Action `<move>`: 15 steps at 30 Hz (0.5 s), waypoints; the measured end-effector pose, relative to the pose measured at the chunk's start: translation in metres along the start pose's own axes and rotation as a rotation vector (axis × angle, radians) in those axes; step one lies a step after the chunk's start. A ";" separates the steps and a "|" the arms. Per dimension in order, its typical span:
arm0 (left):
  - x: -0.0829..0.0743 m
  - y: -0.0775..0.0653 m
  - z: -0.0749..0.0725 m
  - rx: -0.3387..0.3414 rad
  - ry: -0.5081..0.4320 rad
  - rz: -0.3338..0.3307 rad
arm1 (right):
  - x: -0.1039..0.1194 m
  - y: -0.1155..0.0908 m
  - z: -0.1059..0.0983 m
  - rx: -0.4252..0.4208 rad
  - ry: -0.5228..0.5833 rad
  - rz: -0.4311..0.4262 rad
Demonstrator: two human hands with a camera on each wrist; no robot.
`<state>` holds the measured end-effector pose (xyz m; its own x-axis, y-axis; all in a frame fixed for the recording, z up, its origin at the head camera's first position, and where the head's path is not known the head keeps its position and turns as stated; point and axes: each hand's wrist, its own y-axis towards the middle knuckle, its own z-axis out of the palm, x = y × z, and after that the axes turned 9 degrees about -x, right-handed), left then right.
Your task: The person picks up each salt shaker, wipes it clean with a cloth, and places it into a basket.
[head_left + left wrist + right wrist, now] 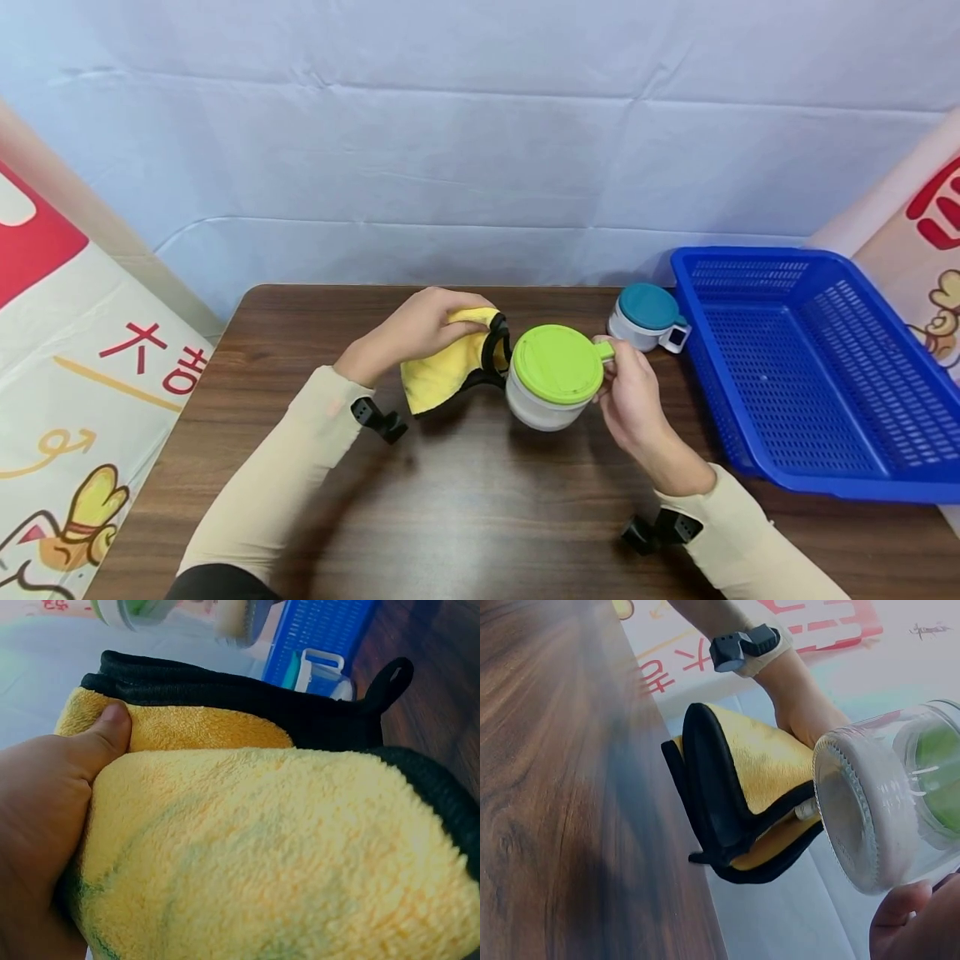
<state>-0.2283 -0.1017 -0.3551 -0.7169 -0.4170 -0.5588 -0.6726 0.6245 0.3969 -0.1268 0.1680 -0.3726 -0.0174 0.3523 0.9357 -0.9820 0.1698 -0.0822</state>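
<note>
My left hand (435,322) grips a folded yellow cloth (442,372) with black edging; its thumb lies over the yellow pile in the left wrist view. By its handle, my right hand (632,392) holds a clear jar (546,414) with a bright green lid (558,364). In the right wrist view the jar's round base (847,817) faces the cloth, and some pale contents show through the glass. Cloth and jar are close together above the table; whether they touch I cannot tell.
A second jar with a teal lid (648,306) stands at the back of the brown wooden table (465,517), beside a blue plastic basket (825,392) on the right. A pale cloth backdrop (480,167) hangs behind the table.
</note>
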 end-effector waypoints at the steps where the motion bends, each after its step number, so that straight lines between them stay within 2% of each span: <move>1: -0.001 -0.001 -0.001 0.000 -0.012 0.000 | 0.000 0.000 0.000 -0.004 0.001 0.001; 10: -0.010 -0.002 -0.006 -0.012 -0.131 0.038 | 0.000 0.004 -0.003 -0.047 0.016 0.014; 15: -0.016 -0.002 -0.006 -0.005 -0.137 0.053 | -0.001 0.004 -0.004 -0.041 0.023 0.007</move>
<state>-0.2164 -0.1008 -0.3424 -0.7202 -0.2889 -0.6307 -0.6353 0.6399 0.4323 -0.1302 0.1720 -0.3751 -0.0192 0.3745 0.9270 -0.9734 0.2047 -0.1029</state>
